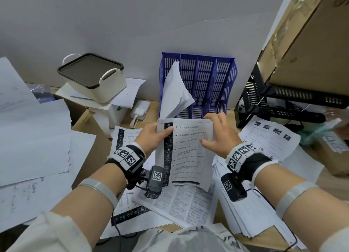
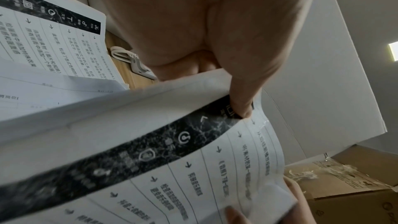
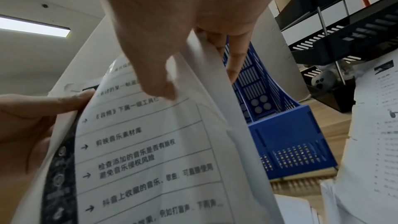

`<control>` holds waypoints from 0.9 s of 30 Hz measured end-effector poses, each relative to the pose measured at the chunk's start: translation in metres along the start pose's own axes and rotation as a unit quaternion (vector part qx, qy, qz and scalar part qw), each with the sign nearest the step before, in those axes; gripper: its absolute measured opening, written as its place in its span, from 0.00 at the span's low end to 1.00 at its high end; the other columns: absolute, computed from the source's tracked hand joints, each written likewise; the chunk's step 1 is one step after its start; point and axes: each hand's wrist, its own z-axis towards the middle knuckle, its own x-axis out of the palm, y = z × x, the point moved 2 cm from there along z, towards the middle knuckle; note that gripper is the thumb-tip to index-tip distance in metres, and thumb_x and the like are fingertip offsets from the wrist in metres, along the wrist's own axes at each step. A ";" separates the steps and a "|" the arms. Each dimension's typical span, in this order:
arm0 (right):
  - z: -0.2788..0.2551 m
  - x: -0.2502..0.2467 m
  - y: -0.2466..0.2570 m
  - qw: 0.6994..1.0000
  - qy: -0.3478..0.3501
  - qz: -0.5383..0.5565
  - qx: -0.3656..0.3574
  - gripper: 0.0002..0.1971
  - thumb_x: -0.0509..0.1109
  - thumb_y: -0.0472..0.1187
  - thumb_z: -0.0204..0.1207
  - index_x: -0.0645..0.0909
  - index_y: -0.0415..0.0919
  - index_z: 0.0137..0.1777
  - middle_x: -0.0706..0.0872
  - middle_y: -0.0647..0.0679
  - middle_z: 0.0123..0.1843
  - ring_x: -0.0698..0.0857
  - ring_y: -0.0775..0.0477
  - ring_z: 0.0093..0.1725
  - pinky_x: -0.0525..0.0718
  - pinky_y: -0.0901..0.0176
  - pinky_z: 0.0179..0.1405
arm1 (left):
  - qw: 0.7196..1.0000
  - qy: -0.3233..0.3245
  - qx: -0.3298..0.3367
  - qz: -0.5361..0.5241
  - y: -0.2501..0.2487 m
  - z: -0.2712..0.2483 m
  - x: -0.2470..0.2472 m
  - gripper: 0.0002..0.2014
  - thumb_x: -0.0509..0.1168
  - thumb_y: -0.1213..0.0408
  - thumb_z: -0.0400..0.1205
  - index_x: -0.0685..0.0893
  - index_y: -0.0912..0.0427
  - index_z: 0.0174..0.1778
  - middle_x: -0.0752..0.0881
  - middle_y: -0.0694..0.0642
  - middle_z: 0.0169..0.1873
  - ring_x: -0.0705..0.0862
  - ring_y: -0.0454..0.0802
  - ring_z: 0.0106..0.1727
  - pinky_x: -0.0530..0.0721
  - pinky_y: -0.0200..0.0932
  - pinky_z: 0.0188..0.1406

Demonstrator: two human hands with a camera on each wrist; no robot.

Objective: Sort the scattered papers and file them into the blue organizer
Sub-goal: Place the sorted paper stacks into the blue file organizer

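Observation:
I hold a thin stack of printed sheets (image 1: 187, 150) with a black icon strip down its left side, raised above the desk in front of the blue organizer (image 1: 207, 82). My left hand (image 1: 154, 136) pinches its upper left edge, thumb on the black strip (image 2: 241, 106). My right hand (image 1: 215, 131) grips the upper right edge, thumb on the printed face (image 3: 155, 81) and fingers behind. The organizer (image 3: 286, 135) has several upright slots; a leaning stack of white sheets (image 1: 175, 93) fills its leftmost slot. More loose papers (image 1: 181, 208) lie scattered underneath.
A cream storage box with a dark lid (image 1: 94, 76) sits back left on papers. A black wire tray (image 1: 290, 100) and a tall cardboard box (image 1: 309, 34) stand at right. Large blank sheets (image 1: 34, 134) cover the left; a white charger (image 1: 139, 110) lies beside the organizer.

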 end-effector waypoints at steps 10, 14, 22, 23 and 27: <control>-0.001 -0.004 -0.015 0.965 -0.050 0.248 0.072 0.16 0.65 0.34 0.78 0.75 0.53 0.62 0.88 0.52 0.55 0.89 0.51 0.47 0.89 0.49 0.48 | 1.000 -0.011 -0.015 -0.011 0.000 0.001 -0.004 0.13 0.68 0.65 0.85 0.87 0.70 0.61 0.91 0.68 0.55 0.90 0.68 0.60 0.86 0.63 0.64; -0.002 -0.004 -0.026 0.915 -0.014 0.390 0.105 0.10 0.67 0.36 0.82 0.85 0.46 0.59 0.94 0.49 0.49 0.92 0.50 0.51 0.89 0.46 0.56 | 1.000 -0.028 0.000 -0.010 0.000 0.000 -0.009 0.11 0.66 0.67 0.86 0.88 0.68 0.61 0.91 0.67 0.56 0.89 0.67 0.60 0.88 0.59 0.63; -0.005 -0.009 -0.021 0.888 0.025 0.442 0.123 0.12 0.66 0.39 0.83 0.88 0.34 0.46 0.85 0.51 0.29 0.78 0.54 0.27 0.76 0.61 0.29 | 0.998 -0.039 0.009 -0.055 -0.003 -0.006 -0.011 0.11 0.66 0.68 0.86 0.88 0.67 0.61 0.91 0.68 0.56 0.90 0.63 0.56 0.89 0.56 0.58; -0.006 -0.007 -0.022 0.891 0.029 0.437 0.119 0.11 0.66 0.38 0.83 0.87 0.34 0.43 0.80 0.50 0.25 0.74 0.54 0.24 0.70 0.61 0.26 | 0.997 -0.031 0.010 -0.071 -0.003 -0.007 -0.011 0.12 0.66 0.68 0.86 0.86 0.69 0.63 0.90 0.70 0.57 0.90 0.62 0.55 0.89 0.53 0.56; -0.008 -0.002 -0.020 0.882 0.066 0.444 0.141 0.08 0.66 0.35 0.83 0.82 0.35 0.42 0.80 0.44 0.28 0.82 0.48 0.22 0.76 0.59 0.23 | 0.992 0.006 -0.007 -0.128 -0.001 -0.011 -0.010 0.16 0.65 0.69 0.86 0.82 0.74 0.67 0.88 0.72 0.58 0.88 0.61 0.55 0.89 0.49 0.54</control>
